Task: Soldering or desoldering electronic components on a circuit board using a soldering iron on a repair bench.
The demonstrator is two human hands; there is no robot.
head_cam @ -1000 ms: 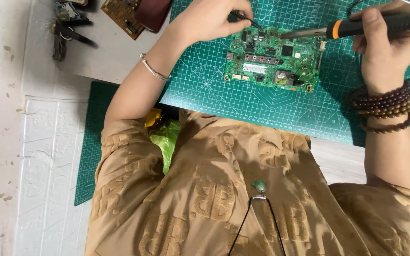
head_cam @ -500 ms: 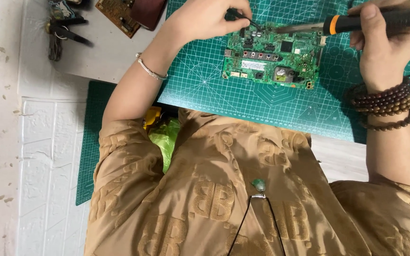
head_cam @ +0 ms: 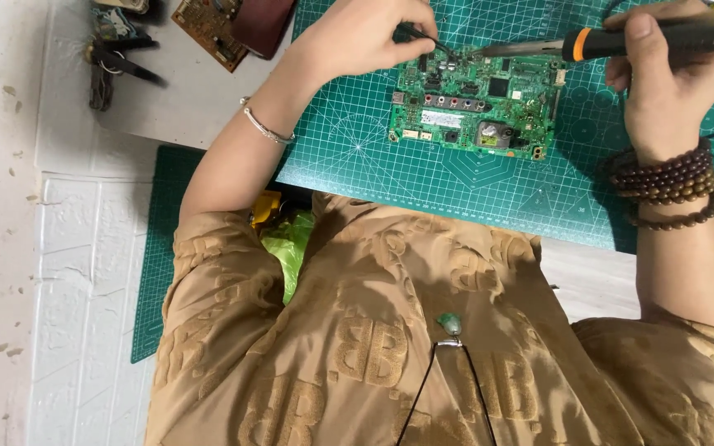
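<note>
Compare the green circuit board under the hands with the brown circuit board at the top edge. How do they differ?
The green circuit board lies whole in view on the green cutting mat; the brown circuit board lies off the mat on the bare table, cut off by the frame's edge. The left hand and the soldering iron in the right hand meet over the green one; nothing touches the brown. Both lie flat.

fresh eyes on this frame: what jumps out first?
The green circuit board on the green cutting mat, upper centre. The right hand holds an orange-and-black soldering iron with its tip over the board's top edge, while the left hand pinches a thin dark tool beside it. Dark wooden beads wrap the right wrist.
</note>
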